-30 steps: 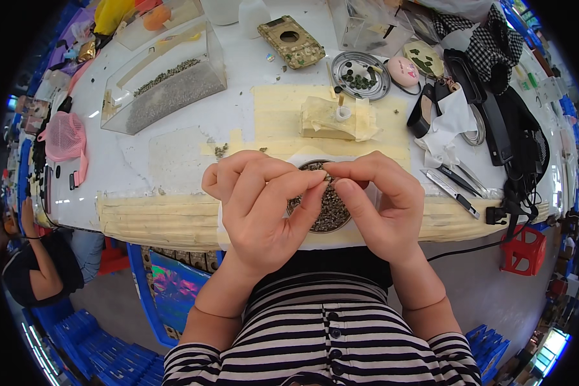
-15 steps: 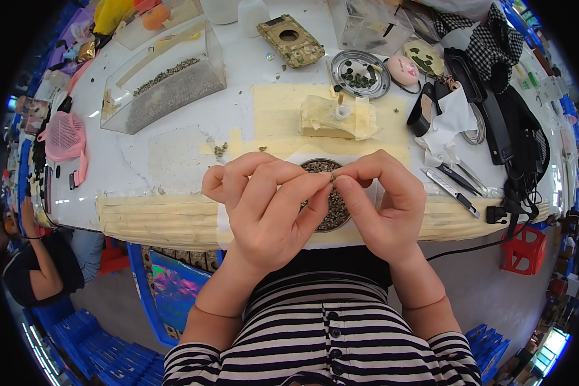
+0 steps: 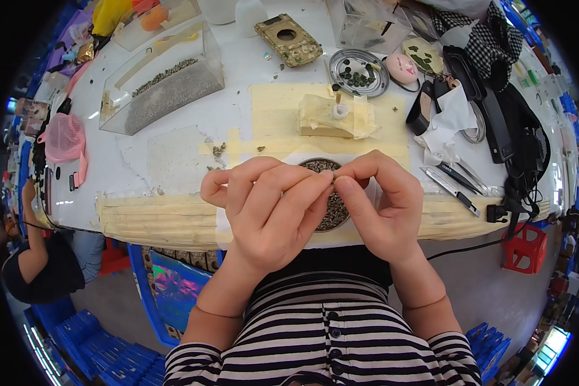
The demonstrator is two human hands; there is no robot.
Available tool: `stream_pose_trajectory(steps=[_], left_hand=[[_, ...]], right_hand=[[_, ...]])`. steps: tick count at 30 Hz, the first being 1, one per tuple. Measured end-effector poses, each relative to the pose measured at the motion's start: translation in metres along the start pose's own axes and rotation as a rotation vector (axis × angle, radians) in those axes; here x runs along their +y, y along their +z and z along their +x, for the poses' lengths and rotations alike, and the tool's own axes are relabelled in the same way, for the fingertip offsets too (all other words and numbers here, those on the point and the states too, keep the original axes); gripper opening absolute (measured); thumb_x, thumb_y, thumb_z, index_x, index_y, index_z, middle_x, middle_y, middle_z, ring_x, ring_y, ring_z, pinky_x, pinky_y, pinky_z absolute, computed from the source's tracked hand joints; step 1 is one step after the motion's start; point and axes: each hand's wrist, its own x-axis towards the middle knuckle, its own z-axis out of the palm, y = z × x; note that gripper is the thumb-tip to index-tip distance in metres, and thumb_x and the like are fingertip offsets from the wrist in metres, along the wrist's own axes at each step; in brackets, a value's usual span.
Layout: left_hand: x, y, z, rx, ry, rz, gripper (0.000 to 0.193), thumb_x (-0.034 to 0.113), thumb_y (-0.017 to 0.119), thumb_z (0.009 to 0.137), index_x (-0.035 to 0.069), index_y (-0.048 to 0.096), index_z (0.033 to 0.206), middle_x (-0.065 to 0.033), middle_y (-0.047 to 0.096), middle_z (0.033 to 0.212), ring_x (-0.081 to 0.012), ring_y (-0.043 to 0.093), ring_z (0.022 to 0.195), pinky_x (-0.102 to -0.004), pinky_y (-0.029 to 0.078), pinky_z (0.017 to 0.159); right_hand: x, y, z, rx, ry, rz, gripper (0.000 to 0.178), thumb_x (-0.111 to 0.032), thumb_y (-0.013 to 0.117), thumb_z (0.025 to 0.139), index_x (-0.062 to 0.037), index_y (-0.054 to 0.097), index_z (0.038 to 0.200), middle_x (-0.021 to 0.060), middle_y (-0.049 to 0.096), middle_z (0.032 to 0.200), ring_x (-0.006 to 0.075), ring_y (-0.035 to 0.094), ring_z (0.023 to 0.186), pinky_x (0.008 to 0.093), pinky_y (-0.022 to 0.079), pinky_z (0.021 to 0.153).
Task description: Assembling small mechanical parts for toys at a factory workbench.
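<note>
Both hands meet fingertip to fingertip above a round tin (image 3: 334, 215) filled with tiny dark grey-green parts. My left hand (image 3: 267, 209) pinches with thumb and forefinger, its other fingers curled. Opposite it, my right hand (image 3: 389, 209) pinches too, thumb against forefinger. Whatever sits between the fingertips is too small and covered to name. The hands hide the left and right sides of the tin. Just beyond them stands a block wrapped in yellow tape (image 3: 331, 119), with a small white cup (image 3: 340, 112) on it.
A clear bin (image 3: 167, 87) of small parts stands far left, near a camouflage model tank hull (image 3: 288, 40). A metal dish (image 3: 359, 72) holds dark green pieces. At right lie a utility knife (image 3: 450, 192), tweezers (image 3: 462, 177) and black straps (image 3: 495, 128). Another person (image 3: 45, 264) sits at left.
My hands stay almost in place, fingertips still together over the tin. The other person at left has shifted their raised arm slightly.
</note>
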Motion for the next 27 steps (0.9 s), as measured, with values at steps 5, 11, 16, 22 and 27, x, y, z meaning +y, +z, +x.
stream_pose_trajectory(steps=[5, 11, 16, 22, 27], left_hand=[[0.0020, 0.0019, -0.0024, 0.019, 0.037, 0.098, 0.030, 0.009, 0.082, 0.069, 0.015, 0.075, 0.098, 0.0051, 0.066, 0.092, -0.0173, 0.057, 0.087, -0.0356, 0.030, 0.082], [0.0020, 0.0019, -0.0027, -0.001, 0.044, 0.111, 0.028, 0.010, 0.082, 0.071, 0.015, 0.074, 0.098, 0.0050, 0.065, 0.092, -0.0172, 0.057, 0.088, -0.0356, 0.029, 0.083], [-0.0018, 0.0065, -0.0064, 0.004, 0.021, 0.076, 0.026, 0.014, 0.079, 0.071, 0.015, 0.074, 0.096, 0.0058, 0.063, 0.094, -0.0159, 0.057, 0.093, -0.0400, 0.025, 0.086], [-0.0067, 0.0075, -0.0030, -0.039, -0.048, -0.013, 0.028, 0.010, 0.081, 0.070, 0.014, 0.070, 0.095, 0.0029, 0.062, 0.093, -0.0199, 0.056, 0.092, -0.0405, 0.026, 0.085], [-0.0039, 0.0054, -0.0002, -0.015, -0.105, -0.013, 0.021, 0.005, 0.079, 0.074, 0.011, 0.070, 0.092, -0.0007, 0.064, 0.091, -0.0219, 0.057, 0.091, -0.0364, 0.032, 0.086]], right_hand=[[0.0005, -0.0019, -0.0001, -0.011, 0.046, 0.019, 0.007, -0.004, 0.074, 0.087, -0.0005, 0.070, 0.090, 0.0035, 0.066, 0.077, 0.0103, 0.056, 0.067, 0.0242, 0.045, 0.063], [0.0011, -0.0003, -0.0020, -0.020, 0.164, 0.139, 0.008, -0.004, 0.073, 0.086, -0.0007, 0.069, 0.091, 0.0025, 0.065, 0.076, 0.0105, 0.055, 0.067, 0.0239, 0.044, 0.063], [0.0015, -0.0001, 0.0038, 0.023, -0.220, -0.219, 0.011, 0.000, 0.076, 0.078, -0.0027, 0.070, 0.087, 0.0051, 0.065, 0.076, 0.0176, 0.058, 0.066, 0.0277, 0.046, 0.061], [-0.0017, 0.0067, 0.0028, 0.094, -0.387, -0.370, 0.026, -0.002, 0.080, 0.071, -0.0067, 0.076, 0.095, 0.0033, 0.066, 0.080, 0.0196, 0.059, 0.068, 0.0297, 0.047, 0.060], [-0.0004, 0.0062, 0.0021, 0.082, -0.360, -0.381, 0.030, -0.001, 0.081, 0.071, -0.0068, 0.078, 0.100, 0.0029, 0.067, 0.081, 0.0193, 0.059, 0.068, 0.0300, 0.047, 0.060]])
